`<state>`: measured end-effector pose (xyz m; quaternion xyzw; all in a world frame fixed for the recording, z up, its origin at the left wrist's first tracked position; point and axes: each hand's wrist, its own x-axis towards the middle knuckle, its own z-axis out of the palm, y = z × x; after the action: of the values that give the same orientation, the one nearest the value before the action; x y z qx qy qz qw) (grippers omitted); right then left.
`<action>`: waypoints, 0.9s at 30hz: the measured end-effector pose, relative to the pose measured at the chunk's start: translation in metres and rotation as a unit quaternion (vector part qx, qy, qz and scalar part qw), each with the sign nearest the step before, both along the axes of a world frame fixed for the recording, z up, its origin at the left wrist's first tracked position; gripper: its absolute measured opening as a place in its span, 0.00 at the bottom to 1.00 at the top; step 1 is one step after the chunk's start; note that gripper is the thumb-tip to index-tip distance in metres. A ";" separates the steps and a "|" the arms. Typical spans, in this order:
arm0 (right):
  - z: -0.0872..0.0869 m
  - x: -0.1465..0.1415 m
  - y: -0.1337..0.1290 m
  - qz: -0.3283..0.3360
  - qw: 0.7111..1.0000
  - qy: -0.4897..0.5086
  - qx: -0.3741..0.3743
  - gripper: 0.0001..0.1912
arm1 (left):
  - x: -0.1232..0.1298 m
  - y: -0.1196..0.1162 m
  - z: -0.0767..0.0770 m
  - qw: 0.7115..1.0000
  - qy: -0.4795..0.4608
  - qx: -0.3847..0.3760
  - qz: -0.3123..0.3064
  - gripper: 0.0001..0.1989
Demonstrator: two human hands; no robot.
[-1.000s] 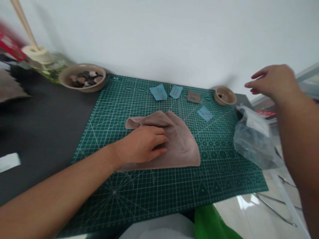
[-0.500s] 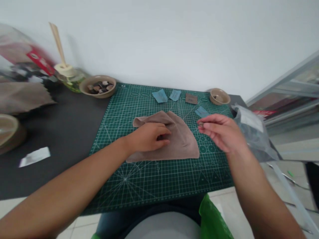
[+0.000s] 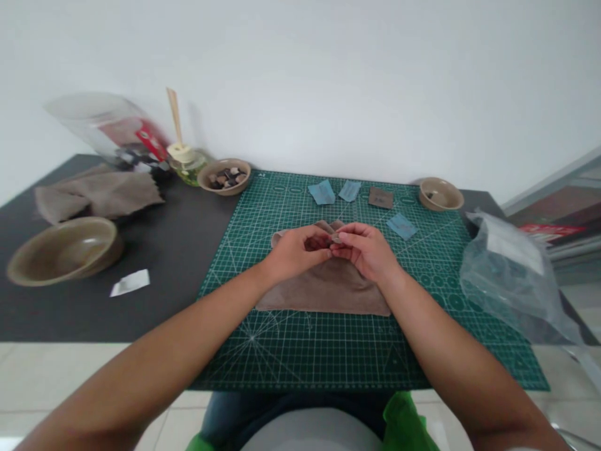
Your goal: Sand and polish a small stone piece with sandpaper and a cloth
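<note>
A brown cloth (image 3: 323, 291), folded and bunched at its far side, lies on the green cutting mat (image 3: 347, 357). Just over the cloth's far part, the fingertips of both hands meet. My right hand (image 3: 369, 250) pinches a small greyish piece (image 3: 336, 238), too small to tell its kind. My left hand (image 3: 300, 250) is closed, thumb and fingers curled right beside that piece. What sits between the left fingers is hidden, and I cannot tell whether they grip the cloth.
Blue scraps (image 3: 322, 192) and a brown square (image 3: 380, 198) lie along the mat's far side. A bowl of stones (image 3: 224, 178), a small bowl (image 3: 440, 194), a reed diffuser (image 3: 185, 161), a large bowl (image 3: 66, 250), brown fabric (image 3: 103, 194) and a plastic bag (image 3: 511, 269) stand around it.
My right hand has moved left with the small piece and now meets my left hand above the cloth. The left fingers have risen slightly toward it. The camera view has shifted left.
</note>
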<state>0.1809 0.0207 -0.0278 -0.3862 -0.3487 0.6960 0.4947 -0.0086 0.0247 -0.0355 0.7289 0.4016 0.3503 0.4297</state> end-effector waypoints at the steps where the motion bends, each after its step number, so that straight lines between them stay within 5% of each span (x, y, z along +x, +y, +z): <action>1: -0.002 0.000 0.001 -0.002 1.000 0.005 0.001 0.12 | 0.002 -0.001 0.001 1.000 -0.005 -0.003 0.007 0.12; 9: -0.006 -0.001 0.012 -0.021 0.999 0.044 0.006 0.13 | 0.022 0.007 0.012 0.998 -0.002 0.039 0.057 0.10; 17: -0.007 -0.004 0.019 -0.019 0.998 0.062 -0.003 0.16 | 0.023 0.022 0.000 0.988 0.026 0.117 0.095 0.10; 27: -0.002 -0.012 0.013 -0.025 0.999 0.025 -0.005 0.14 | 0.014 0.007 0.008 0.980 0.065 0.182 0.046 0.06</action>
<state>0.1689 0.0337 -0.0301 -0.3801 -0.3227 0.6947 0.5185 0.0052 0.0317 -0.0271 0.7968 0.3913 0.3892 0.2461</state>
